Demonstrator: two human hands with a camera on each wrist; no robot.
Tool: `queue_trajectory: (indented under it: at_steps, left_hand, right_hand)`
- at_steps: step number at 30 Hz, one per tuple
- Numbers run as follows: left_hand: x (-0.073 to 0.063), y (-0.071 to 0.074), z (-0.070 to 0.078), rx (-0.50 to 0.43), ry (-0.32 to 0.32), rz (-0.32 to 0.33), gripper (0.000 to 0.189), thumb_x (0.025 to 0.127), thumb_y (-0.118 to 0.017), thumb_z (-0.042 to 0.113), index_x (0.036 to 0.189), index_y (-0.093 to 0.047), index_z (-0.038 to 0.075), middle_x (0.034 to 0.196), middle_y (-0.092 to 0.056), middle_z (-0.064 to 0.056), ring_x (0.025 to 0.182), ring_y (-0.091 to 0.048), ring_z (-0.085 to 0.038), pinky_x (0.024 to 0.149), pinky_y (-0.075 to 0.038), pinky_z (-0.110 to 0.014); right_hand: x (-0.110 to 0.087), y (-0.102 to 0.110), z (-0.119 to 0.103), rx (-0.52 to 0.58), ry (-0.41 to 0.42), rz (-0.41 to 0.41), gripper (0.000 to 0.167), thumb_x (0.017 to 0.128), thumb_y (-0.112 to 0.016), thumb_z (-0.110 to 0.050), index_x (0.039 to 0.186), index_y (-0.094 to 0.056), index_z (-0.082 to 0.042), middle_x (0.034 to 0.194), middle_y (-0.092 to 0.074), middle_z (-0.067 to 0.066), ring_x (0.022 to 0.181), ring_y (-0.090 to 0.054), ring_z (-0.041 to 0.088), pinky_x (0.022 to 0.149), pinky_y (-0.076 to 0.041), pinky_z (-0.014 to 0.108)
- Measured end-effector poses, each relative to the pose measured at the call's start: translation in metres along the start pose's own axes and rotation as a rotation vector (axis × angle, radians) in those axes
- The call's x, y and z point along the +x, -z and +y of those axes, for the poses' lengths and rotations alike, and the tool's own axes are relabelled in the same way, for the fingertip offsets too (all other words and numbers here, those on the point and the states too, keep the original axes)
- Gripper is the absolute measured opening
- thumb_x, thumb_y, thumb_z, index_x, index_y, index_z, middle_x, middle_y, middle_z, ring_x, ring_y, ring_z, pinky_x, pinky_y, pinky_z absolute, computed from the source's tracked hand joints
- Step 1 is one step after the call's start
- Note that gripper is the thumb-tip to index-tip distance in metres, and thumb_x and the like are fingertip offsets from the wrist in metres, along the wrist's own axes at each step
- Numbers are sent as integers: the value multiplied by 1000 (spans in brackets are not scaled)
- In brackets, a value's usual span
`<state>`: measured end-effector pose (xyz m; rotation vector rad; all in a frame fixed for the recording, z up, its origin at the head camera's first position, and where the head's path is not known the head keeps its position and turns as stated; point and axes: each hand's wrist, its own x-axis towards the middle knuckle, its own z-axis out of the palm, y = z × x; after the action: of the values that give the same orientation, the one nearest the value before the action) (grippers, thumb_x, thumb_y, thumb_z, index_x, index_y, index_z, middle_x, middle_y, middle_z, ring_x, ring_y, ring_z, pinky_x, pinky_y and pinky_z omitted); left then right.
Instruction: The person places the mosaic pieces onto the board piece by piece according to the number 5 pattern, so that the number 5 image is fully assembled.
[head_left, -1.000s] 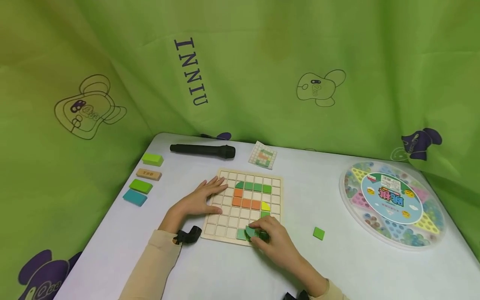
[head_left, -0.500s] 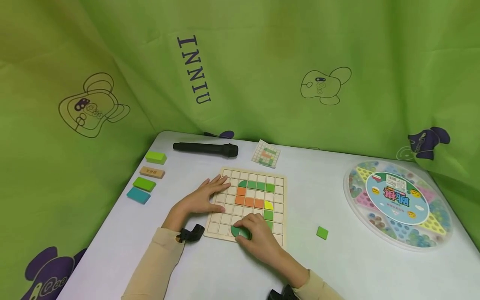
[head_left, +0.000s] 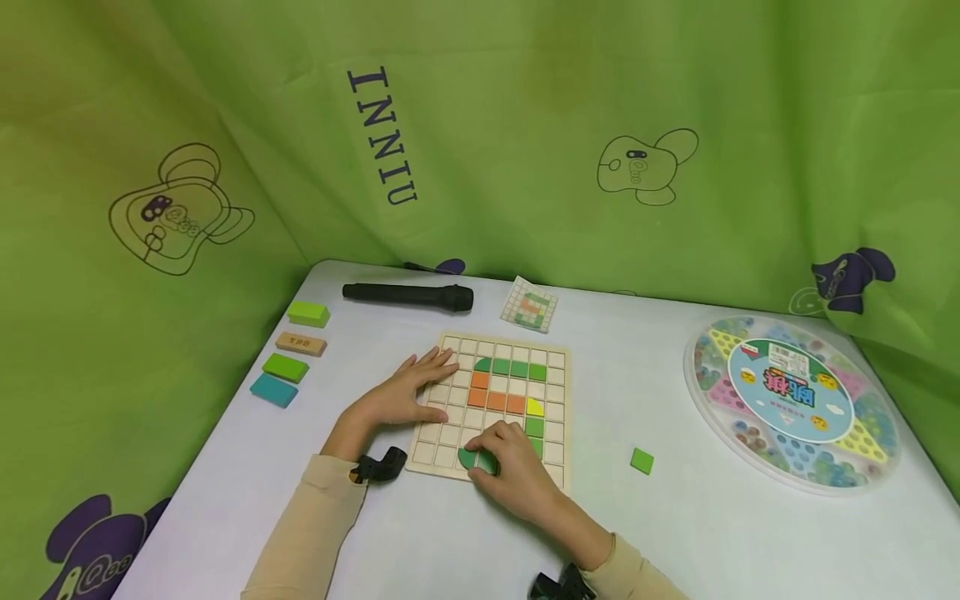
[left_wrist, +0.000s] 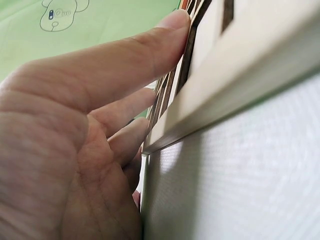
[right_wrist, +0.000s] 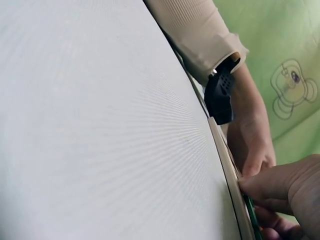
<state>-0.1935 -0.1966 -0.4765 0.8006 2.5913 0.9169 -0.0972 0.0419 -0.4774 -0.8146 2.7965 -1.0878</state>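
A wooden grid board (head_left: 423, 452) lies on the white table. My left hand (head_left: 397, 400) rests on its left side, fingers spread; in the left wrist view the thumb (left_wrist: 145, 52) lies over the raised rim. At the near row my right hand (head_left: 517, 475) pinches a dark green rounded tile (head_left: 467, 457) between thumb and forefinger, low over the cells. Its green edge (right_wrist: 251, 215) shows beneath the fingers in the right wrist view. Seated in the grid are green tiles (head_left: 519, 369), orange tiles (head_left: 497, 402) and a yellow rounded tile (head_left: 535, 407). The right hand covers part of the near rows.
A loose green square tile (head_left: 641, 461) lies right of the board. Behind stand a patterned card (head_left: 529, 305) and a black microphone (head_left: 408, 297). Several blocks (head_left: 285, 367) line the left edge. A round marble-game case (head_left: 791, 404) sits at the right. Green curtain surrounds the table.
The right hand has moved left along the near row and lowered the rounded tile, which was tilted a second ago. The left hand has stayed on the board.
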Motion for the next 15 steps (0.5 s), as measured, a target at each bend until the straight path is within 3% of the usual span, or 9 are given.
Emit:
queue_trajectory:
  at_steps: [7, 15]
  left_hand:
    - [1, 1, 2, 9, -5, 3, 84, 80, -73, 40, 148, -33, 12, 159, -16, -8, 148, -5, -28, 118, 0, -52]
    - [0, 1, 3, 8, -4, 7, 84, 79, -74, 40, 148, -34, 12, 159, -17, -8, 148, -6, -28, 119, 0, -51]
  right_hand:
    - [0, 0, 2, 11, 6, 7, 24, 79, -75, -17, 102, -69, -16, 99, -56, -6, 89, -43, 9, 73, -41, 23]
    - [-5, 17, 8, 118, 69, 32, 39, 78, -78, -20, 113, -64, -13, 112, -60, -7, 105, -52, 12, 88, -47, 33]
